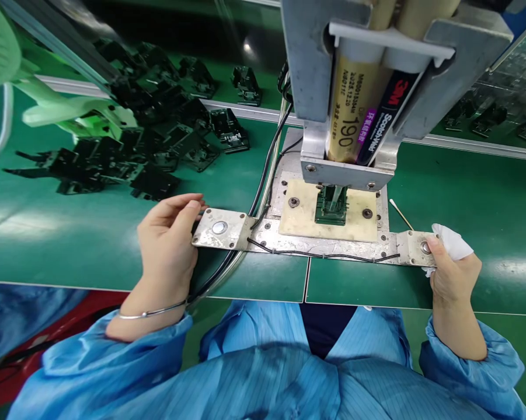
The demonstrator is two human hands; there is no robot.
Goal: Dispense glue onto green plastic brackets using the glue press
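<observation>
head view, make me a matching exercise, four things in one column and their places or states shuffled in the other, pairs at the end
Column one:
1. left hand
2. right hand
3. cotton swab
4. small dark part

Column two:
A. on the cream plate
B. thumb at the right button, with white tissue
C. lying on the green table
D. beside the left button, thumb off it

Pairs: 1-D, 2-B, 3-C, 4-A

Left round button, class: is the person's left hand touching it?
Apart. The head view shows a bare strip of the metal block between the left round button and the left hand.
</observation>
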